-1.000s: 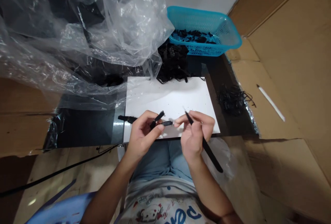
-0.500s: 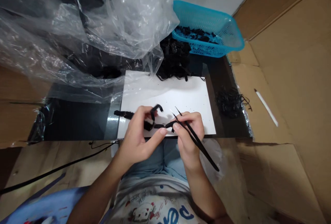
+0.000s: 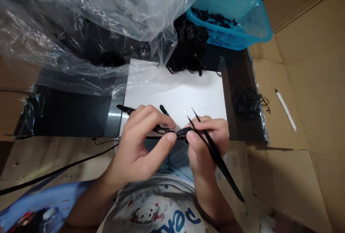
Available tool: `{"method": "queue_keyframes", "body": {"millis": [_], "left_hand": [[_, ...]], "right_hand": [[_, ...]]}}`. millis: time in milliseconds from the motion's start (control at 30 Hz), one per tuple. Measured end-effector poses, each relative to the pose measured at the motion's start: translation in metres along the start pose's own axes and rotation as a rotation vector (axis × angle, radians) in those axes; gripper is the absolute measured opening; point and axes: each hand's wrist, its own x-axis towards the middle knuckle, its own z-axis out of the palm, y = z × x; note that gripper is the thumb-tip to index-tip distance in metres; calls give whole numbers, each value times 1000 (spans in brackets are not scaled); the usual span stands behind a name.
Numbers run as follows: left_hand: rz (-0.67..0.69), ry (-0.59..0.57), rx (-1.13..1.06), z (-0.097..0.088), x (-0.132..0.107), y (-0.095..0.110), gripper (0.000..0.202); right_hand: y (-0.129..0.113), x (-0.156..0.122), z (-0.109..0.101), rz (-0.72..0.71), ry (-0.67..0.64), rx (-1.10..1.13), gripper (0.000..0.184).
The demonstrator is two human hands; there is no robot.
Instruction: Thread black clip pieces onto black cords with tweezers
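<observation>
Here we go, both hands working right at the near edge of the white board (image 3: 178,96). The left hand (image 3: 142,147) has a black strap (image 3: 125,109) pinched between thumb and curled fingers, its tail poking out past the knuckles toward the board's left side. A short black stub (image 3: 163,109) rises just above those fingers, and a small glinting fitting (image 3: 161,129) sits by the fingertips, too small to call exactly. A black strip end (image 3: 184,131) reaches across to the right hand (image 3: 207,154), touching its fingers. That hand is closed around pointed black tweezers (image 3: 215,150), tips up, the two points spread apart and pinching nothing. Past the board's far edge sits a heap of black straps (image 3: 190,48), and beyond it a blue plastic basket (image 3: 242,7) holds more black pieces. To the board's right, a black tangle (image 3: 249,103)! Clear plastic sheeting (image 3: 107,10) drapes over its far left corner.
</observation>
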Motion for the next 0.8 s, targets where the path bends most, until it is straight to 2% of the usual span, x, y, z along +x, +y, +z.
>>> {"method": "queue_keyframes", "body": {"millis": [100, 200, 400, 633, 800], "left_hand": [[-18, -37, -99, 5, 1, 2, 4], [-21, -15, -150, 8, 1, 1, 2], [-48, -19, -192, 10, 1, 1, 7], [-42, -6, -181, 11, 1, 1, 8], [-58, -40, -208, 10, 2, -2, 7]], "right_hand": [[-4, 0, 1, -29, -22, -26, 14], [-4, 0, 1, -64, -31, -34, 15], [-5, -1, 1, -85, -38, -7, 15], [-3, -1, 1, -112, -71, -97, 14], [-4, 3, -14, -120, -46, -247, 13]]}}
